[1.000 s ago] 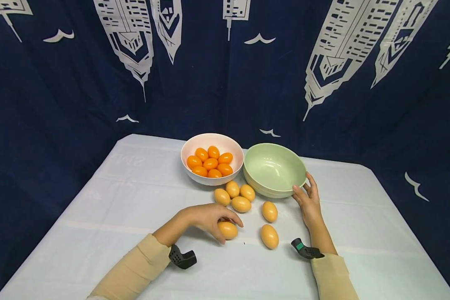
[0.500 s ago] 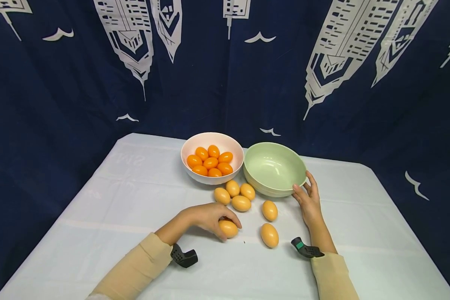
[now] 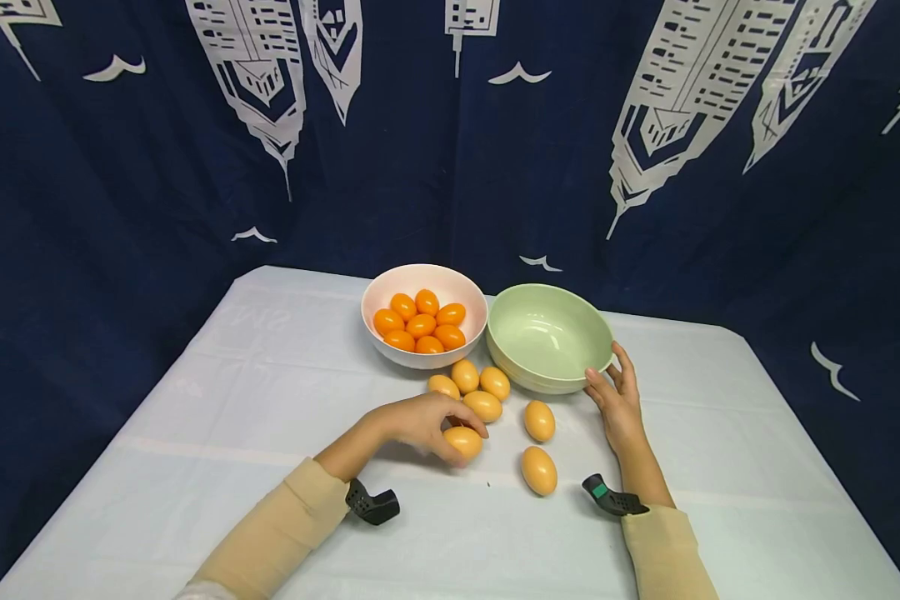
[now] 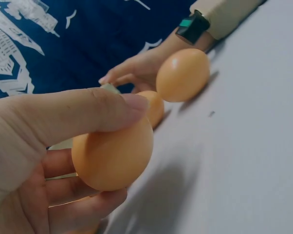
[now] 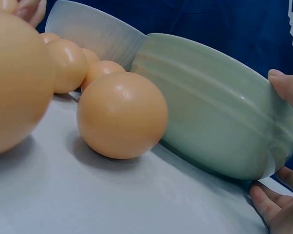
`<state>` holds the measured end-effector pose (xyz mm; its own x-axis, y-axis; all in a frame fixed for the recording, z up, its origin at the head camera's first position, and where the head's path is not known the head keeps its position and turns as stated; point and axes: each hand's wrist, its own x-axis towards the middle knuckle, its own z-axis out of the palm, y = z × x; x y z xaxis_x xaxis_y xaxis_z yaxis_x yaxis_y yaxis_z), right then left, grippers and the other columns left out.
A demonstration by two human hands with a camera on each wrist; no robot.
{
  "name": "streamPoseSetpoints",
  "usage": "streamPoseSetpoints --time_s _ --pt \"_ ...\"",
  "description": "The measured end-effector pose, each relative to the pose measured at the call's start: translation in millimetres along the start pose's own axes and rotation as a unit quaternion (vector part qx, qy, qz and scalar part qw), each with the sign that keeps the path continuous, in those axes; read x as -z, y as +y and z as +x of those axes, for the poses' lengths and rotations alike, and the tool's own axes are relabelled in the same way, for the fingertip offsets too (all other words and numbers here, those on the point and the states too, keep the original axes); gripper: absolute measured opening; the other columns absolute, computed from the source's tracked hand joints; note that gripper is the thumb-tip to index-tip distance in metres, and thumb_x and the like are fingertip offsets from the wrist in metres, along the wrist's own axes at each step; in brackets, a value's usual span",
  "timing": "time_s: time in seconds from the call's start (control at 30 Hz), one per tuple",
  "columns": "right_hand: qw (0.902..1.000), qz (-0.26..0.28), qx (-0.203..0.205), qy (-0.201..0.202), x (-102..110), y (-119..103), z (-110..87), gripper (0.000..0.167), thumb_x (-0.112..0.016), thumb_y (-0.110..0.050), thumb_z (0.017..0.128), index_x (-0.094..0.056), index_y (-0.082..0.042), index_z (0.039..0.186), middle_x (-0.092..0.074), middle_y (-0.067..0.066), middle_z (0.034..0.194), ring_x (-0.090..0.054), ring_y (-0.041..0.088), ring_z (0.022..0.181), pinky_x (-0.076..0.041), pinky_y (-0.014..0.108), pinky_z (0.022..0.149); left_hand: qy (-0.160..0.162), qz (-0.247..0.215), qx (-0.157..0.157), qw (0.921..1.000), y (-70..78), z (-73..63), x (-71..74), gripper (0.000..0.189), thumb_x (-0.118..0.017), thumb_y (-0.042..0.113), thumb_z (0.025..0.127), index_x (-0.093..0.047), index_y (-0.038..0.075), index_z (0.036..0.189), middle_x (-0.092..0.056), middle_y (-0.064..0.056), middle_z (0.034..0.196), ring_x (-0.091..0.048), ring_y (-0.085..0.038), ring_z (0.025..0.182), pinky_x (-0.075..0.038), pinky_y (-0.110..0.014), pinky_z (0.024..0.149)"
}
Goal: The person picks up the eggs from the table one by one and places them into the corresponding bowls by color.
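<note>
My left hand (image 3: pixel 420 421) pinches a light brown egg (image 3: pixel 463 443) between thumb and fingers, in front of the egg cluster. In the left wrist view the thumb lies over the top of this egg, with fingers curled beneath it; a shadow falls on the cloth below. My right hand (image 3: pixel 621 408) grips the right side of a pale green bowl (image 3: pixel 547 333), which has nothing inside. The right wrist view shows the thumb (image 5: pixel 286 87) at that bowl's rim and the fingers low by its base.
A pink-white bowl (image 3: pixel 423 360) with several shiny orange ovals (image 3: pixel 421 326) stands left of the green one. Several eggs (image 3: pixel 483 407) cluster before the bowls. Two more eggs, one farther (image 3: pixel 540 421) and one nearer (image 3: pixel 539 471), lie to the right on the white cloth (image 3: pixel 270 375).
My left hand has closed on the egg and moved it slightly forward and right, toward the cluster. The right hand and both bowls have stayed in place.
</note>
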<state>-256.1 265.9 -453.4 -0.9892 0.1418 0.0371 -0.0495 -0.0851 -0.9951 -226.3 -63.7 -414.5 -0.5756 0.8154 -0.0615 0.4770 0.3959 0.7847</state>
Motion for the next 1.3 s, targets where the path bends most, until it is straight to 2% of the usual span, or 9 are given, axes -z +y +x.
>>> streamPoseSetpoints --time_s 0.2,0.37,0.47,0.57,0.63,0.87,1.03,1.13,1.3 --pt "1.0000 0.004 0.000 0.000 0.5 -1.3 0.1 0.074 -0.060 -0.015 0.097 -0.017 -0.028 0.156 -0.020 0.017 0.154 -0.046 0.016 0.118 -0.047 0.016 0.089 0.022 -0.004 -0.034 0.9992 4.7 11.2 7.3 0.039 -0.079 0.017 0.081 -0.068 0.010 0.118 -0.065 0.013 0.114 -0.054 -0.005 0.097 -0.045 -0.027 0.092" --pt "1.0000 0.008 0.002 0.000 0.0 -0.8 -0.3 0.073 -0.059 -0.013 0.097 -0.018 -0.026 0.156 -0.021 0.018 0.154 -0.046 0.017 0.118 -0.047 0.016 0.088 0.048 0.005 -0.045 0.9978 8.4 24.0 12.8 0.040 -0.081 0.021 0.080 -0.068 0.011 0.117 -0.064 0.013 0.105 -0.052 -0.007 0.089 -0.045 -0.026 0.083" --pt "1.0000 0.007 0.002 0.000 -0.6 0.1 -0.1 0.074 -0.059 -0.014 0.097 -0.018 -0.026 0.156 -0.020 0.019 0.154 -0.046 0.016 0.117 -0.047 0.016 0.088 0.061 -0.020 -0.055 0.9964 9.5 32.1 16.5 0.037 -0.080 0.018 0.081 -0.067 0.009 0.115 -0.063 0.009 0.103 -0.054 -0.009 0.085 -0.046 -0.024 0.078" --pt "1.0000 0.004 0.002 0.002 -1.1 0.9 -0.1 0.073 -0.060 -0.015 0.097 -0.018 -0.026 0.156 -0.021 0.018 0.154 -0.047 0.016 0.117 -0.047 0.016 0.088 0.075 -0.051 -0.055 0.9944 10.7 39.7 20.0 0.037 -0.078 0.016 0.083 -0.066 0.007 0.116 -0.065 0.005 0.103 -0.057 -0.011 0.086 -0.048 -0.023 0.079" --pt "1.0000 0.004 0.002 0.002 -1.0 1.6 0.0 0.073 -0.060 -0.015 0.097 -0.018 -0.026 0.156 -0.021 0.018 0.154 -0.047 0.016 0.117 -0.047 0.016 0.088 0.087 -0.073 -0.047 0.9925 11.7 45.0 21.8 0.037 -0.077 0.016 0.085 -0.065 0.006 0.118 -0.066 0.002 0.105 -0.058 -0.012 0.089 -0.049 -0.025 0.081" --pt "0.9999 0.009 0.006 0.004 -0.3 3.0 0.0 0.071 -0.059 -0.013 0.098 -0.020 -0.026 0.156 -0.024 0.017 0.151 -0.047 0.017 0.116 -0.047 0.016 0.088 0.147 -0.125 0.020 0.9810 17.9 60.1 25.5 0.041 -0.075 0.025 0.086 -0.063 0.010 0.122 -0.062 0.000 0.105 -0.055 -0.016 0.095 -0.047 -0.025 0.082" --pt "1.0000 0.007 0.007 0.001 0.2 2.1 -0.2 0.072 -0.059 -0.013 0.098 -0.019 -0.026 0.156 -0.023 0.017 0.152 -0.046 0.018 0.118 -0.047 0.016 0.089 0.173 -0.173 0.035 0.9690 26.6 74.5 28.9 0.042 -0.076 0.022 0.086 -0.063 0.007 0.123 -0.062 -0.004 0.093 -0.056 -0.016 0.081 -0.050 -0.024 0.069" --pt "0.9999 0.009 0.007 -0.001 0.5 1.1 0.2 0.072 -0.059 -0.013 0.097 -0.019 -0.026 0.156 -0.023 0.017 0.152 -0.046 0.018 0.118 -0.047 0.017 0.089 0.190 -0.175 0.043 0.9650 33.8 84.1 33.8 0.041 -0.077 0.022 0.085 -0.064 0.007 0.121 -0.063 -0.004 0.094 -0.056 -0.015 0.081 -0.052 -0.024 0.067" --pt "0.9999 0.011 0.004 -0.003 1.2 0.4 0.6 0.072 -0.058 -0.014 0.098 -0.018 -0.026 0.156 -0.022 0.018 0.153 -0.045 0.022 0.121 -0.047 0.017 0.090 0.201 -0.136 0.061 0.9682 43.2 98.5 42.5 0.040 -0.077 0.028 0.083 -0.067 0.013 0.119 -0.064 -0.002 0.107 -0.057 -0.017 0.098 -0.053 -0.024 0.073"
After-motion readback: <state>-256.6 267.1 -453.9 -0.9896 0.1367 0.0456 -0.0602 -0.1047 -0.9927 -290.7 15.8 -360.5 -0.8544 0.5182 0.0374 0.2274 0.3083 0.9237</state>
